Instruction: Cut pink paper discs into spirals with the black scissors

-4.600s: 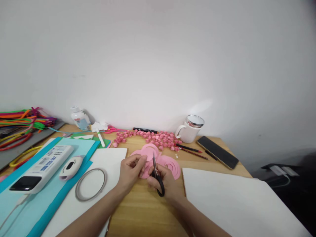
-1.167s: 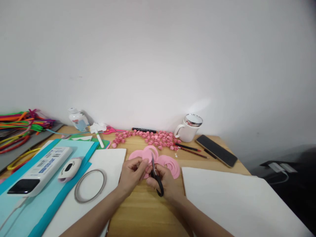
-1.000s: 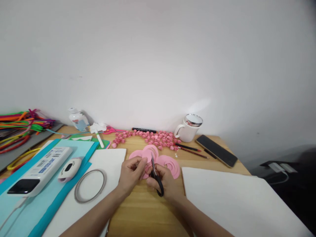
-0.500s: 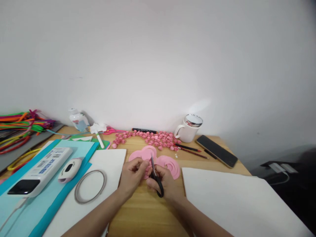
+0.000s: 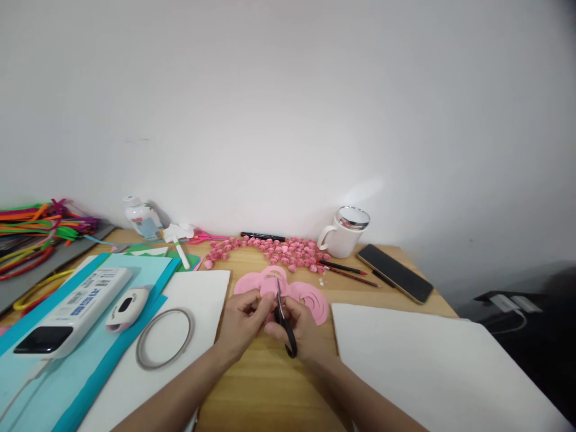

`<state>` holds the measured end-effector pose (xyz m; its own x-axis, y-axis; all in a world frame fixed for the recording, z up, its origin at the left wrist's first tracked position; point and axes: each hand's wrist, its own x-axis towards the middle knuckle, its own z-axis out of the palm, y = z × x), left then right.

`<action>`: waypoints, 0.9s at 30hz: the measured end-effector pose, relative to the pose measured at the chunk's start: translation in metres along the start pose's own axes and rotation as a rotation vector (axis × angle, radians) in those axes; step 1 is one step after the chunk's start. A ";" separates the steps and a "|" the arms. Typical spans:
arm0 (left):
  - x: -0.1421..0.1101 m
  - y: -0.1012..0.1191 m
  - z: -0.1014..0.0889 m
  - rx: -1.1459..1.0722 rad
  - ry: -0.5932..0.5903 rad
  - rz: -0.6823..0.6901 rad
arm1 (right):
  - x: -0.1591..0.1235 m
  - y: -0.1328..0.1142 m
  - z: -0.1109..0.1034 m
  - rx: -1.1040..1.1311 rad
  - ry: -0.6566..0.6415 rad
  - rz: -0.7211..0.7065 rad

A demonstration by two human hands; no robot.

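Note:
My right hand [image 5: 299,327] is closed on a pair of scissors [image 5: 288,336] with black handles, their blades pointing away from me. Close beside it, my left hand [image 5: 243,318] pinches pink paper [image 5: 270,287] between thumb and fingers. The blades lie over that paper, and the fingers hide part of it. Behind and to the right of my hands is a pink paper spiral [image 5: 314,303] with curved cuts. Farther back, many small rolled pink paper pieces [image 5: 292,253] lie spread across the wooden table [image 5: 265,390].
A white mug [image 5: 344,234] and a phone [image 5: 396,273] stand and lie at the back right, near pencils [image 5: 346,275]. White boards [image 5: 432,366] flank my arms. On the left are a tape ring [image 5: 164,339], a white power bank [image 5: 76,312], a bottle [image 5: 143,217] and colourful pipe cleaners [image 5: 49,222].
The pink paper in my left hand has shifted slightly, showing a rounder edge near the blades. Both hands stay almost in place, and the scissors are still held.

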<state>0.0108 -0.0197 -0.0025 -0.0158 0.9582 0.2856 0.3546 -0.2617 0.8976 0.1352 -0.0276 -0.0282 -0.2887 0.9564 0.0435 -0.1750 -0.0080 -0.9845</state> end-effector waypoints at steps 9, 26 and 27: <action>0.000 0.000 -0.001 -0.050 -0.016 -0.028 | 0.000 0.001 0.000 0.043 -0.027 0.046; 0.002 -0.006 -0.002 -0.211 0.101 -0.125 | -0.001 0.003 -0.002 -0.013 -0.064 0.127; 0.002 -0.007 -0.002 -0.221 0.092 -0.125 | -0.001 0.002 -0.002 -0.014 -0.061 0.126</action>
<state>0.0066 -0.0159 -0.0081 -0.1353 0.9727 0.1887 0.1325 -0.1709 0.9763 0.1367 -0.0283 -0.0310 -0.3643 0.9285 -0.0712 -0.1205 -0.1229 -0.9851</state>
